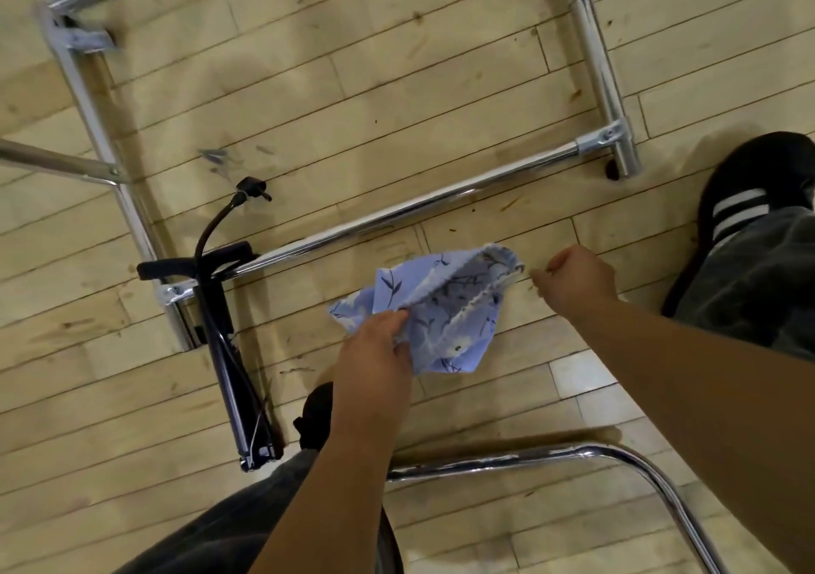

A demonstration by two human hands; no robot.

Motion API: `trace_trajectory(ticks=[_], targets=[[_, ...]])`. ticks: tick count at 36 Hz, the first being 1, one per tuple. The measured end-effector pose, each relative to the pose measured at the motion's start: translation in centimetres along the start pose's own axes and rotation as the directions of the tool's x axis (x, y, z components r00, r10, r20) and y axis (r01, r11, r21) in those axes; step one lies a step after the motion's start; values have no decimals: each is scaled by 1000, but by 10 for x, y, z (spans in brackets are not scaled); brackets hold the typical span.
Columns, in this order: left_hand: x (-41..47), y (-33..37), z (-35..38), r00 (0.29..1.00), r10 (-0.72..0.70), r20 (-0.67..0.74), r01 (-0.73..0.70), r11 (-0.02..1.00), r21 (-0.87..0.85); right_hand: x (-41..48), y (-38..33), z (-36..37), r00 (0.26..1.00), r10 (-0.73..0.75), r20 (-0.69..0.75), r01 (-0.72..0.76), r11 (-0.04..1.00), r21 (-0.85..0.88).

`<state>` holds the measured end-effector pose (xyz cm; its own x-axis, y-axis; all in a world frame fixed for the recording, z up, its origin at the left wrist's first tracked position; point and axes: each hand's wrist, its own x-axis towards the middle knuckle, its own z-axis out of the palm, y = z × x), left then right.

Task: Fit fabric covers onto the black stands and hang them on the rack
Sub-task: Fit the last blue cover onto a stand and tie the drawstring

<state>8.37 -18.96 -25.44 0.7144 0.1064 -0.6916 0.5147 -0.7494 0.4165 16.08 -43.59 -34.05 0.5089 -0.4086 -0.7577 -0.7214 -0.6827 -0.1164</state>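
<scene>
A light blue fabric cover [445, 309] with a dark leaf print hangs above the wooden floor, its mouth open toward the upper right. My left hand [375, 353] grips its lower left edge. My right hand [577, 280] is curled just right of the cover's rim and seems to pinch a thin edge or cord, though the contact is too small to tell. No black stand shows between my hands. The chrome rack's [419, 209] base frame lies on the floor beyond the cover.
A black floor pump [220, 331] with a hose leans by the rack's left corner. A curved chrome tube [551, 452] crosses near my legs. My shoes [749, 185] and grey trousers stand at the right and the bottom.
</scene>
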Motion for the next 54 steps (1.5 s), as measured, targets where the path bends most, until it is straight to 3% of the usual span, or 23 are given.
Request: trace_trajectory(ticks=[8,19,29,37,42,54], targets=[[1,-5,-2,1000,-28,-8,28,999,-21,5,-11,-1,1000,8,5,-8,991,-133],[-6,8,-10,999,-41,-4,41,999,-33,-45,-20,-16,1000,-13,-13,17,948,318],[-48,29,-29,1000,0,-13,-1,996,-87,-133,-36,-64,984,-135,-118,175,860,479],[-90,43,-51,997,44,-67,-48,997,-62,-199,-29,-89,941,-318,-112,334,833,440],[-106,50,-66,984,121,-132,-122,993,1,-230,-16,-82,898,-440,-35,420,828,371],[-124,46,-82,981,152,-119,-152,988,10,-253,-2,-79,848,-526,-67,528,827,195]])
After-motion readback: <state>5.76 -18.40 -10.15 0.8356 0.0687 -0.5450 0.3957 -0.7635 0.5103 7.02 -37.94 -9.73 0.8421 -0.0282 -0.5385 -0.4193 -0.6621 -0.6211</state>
